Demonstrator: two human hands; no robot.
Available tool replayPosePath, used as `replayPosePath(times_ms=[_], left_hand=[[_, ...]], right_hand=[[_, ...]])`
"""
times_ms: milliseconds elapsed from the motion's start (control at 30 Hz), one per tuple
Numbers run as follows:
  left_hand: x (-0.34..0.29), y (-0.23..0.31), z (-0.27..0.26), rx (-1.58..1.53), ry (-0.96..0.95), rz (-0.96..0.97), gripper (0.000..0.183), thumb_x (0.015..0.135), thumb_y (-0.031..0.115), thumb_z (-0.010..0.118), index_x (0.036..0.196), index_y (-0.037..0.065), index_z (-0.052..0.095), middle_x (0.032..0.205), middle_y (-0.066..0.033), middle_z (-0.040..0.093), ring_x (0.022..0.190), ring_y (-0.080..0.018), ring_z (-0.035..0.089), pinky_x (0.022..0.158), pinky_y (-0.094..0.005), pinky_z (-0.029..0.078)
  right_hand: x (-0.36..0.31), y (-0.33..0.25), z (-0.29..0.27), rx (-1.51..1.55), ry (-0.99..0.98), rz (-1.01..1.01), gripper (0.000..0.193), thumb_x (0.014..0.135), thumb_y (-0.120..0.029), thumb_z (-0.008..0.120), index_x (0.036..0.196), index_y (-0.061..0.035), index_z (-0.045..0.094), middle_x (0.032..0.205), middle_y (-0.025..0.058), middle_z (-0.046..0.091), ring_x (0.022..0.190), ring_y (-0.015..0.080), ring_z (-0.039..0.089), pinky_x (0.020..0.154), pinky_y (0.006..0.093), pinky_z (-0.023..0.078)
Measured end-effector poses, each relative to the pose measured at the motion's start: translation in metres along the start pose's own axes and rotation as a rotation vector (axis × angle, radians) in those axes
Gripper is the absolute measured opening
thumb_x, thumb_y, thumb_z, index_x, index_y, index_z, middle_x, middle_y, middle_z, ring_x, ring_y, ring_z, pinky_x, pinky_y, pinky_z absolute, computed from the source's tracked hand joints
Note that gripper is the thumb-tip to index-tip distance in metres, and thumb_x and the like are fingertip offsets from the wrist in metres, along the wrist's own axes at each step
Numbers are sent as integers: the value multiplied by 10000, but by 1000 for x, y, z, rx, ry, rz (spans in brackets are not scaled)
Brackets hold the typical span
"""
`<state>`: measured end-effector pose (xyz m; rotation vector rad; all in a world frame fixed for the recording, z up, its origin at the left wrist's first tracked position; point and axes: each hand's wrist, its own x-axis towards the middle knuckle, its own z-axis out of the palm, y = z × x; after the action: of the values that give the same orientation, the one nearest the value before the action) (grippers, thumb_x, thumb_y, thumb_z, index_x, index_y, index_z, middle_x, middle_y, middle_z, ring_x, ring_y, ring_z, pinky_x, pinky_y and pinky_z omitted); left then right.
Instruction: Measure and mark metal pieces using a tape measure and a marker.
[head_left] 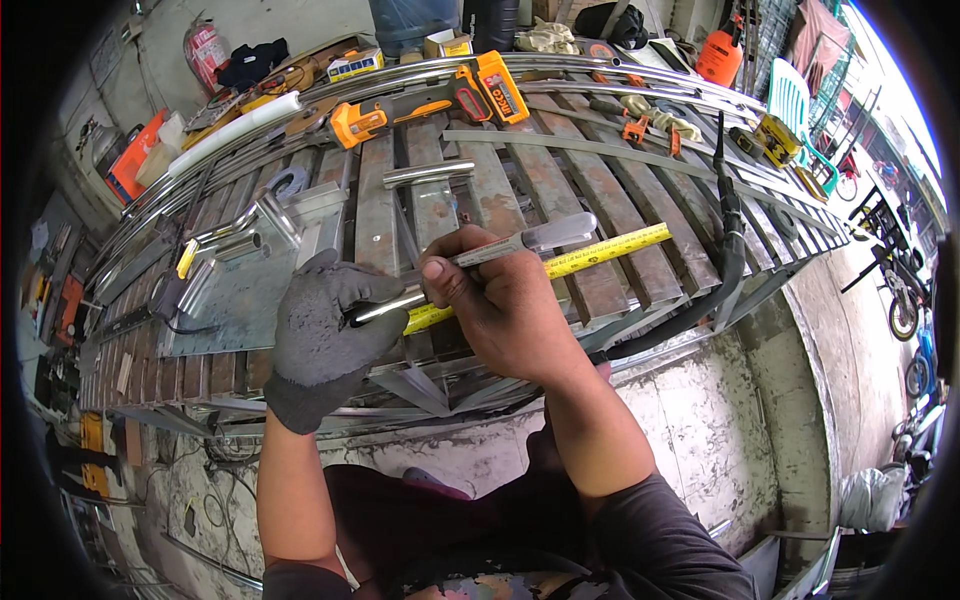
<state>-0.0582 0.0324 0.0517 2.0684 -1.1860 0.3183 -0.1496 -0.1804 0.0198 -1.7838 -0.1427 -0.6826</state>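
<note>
My left hand [335, 318], in a grey coated work glove, is closed round a short shiny metal tube [392, 304]. Beside the tube, a yellow tape measure blade [610, 250] stretches rightward from near the glove and passes behind my other hand; its case does not show. In my bare right hand [500, 305] a grey and white marker [525, 240] is gripped, its blunt end up to the right and its writing end toward the tube. The fingers hide that tip, so I cannot tell whether it touches the metal.
A slatted metal bench [375, 210] spans the view. On it lie a steel plate [230, 300] with bent tubes, a loose tube [428, 174], an orange cordless tool [430, 105], long rods and clamps [637, 128]. A black hose [735, 235] hangs over the right edge.
</note>
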Motion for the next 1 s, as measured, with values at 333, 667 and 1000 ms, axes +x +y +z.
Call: replayPosePath(times_ms=[333,667,1000], left_hand=[[-2,-10,5,44,90,101,180,849,151,919,1002,95,843,953,-123,799,960,-379,730,913,-512,561],[-1,-11,0,93,-36,-3,286,908,313,866,1103,106,896,1004,-158,807,1045,-427,738,950,-526,579],[-3,-19,-1,262,-73,150,239,953,256,871,1114,79,878,1012,-158,781,1018,-424,745,922,-526,599]], right_hand=[[-1,-4,-4,16,-61,128,229,1226,-161,724,1164,57,762,938,35,729,914,98,640,847,319,551],[-7,-10,-7,14,158,-85,178,1233,-165,708,1262,4,753,946,29,755,904,112,692,838,297,566],[-12,-5,-18,-430,-5,-150,265,911,56,946,1099,-34,784,994,61,841,923,163,770,861,321,603]])
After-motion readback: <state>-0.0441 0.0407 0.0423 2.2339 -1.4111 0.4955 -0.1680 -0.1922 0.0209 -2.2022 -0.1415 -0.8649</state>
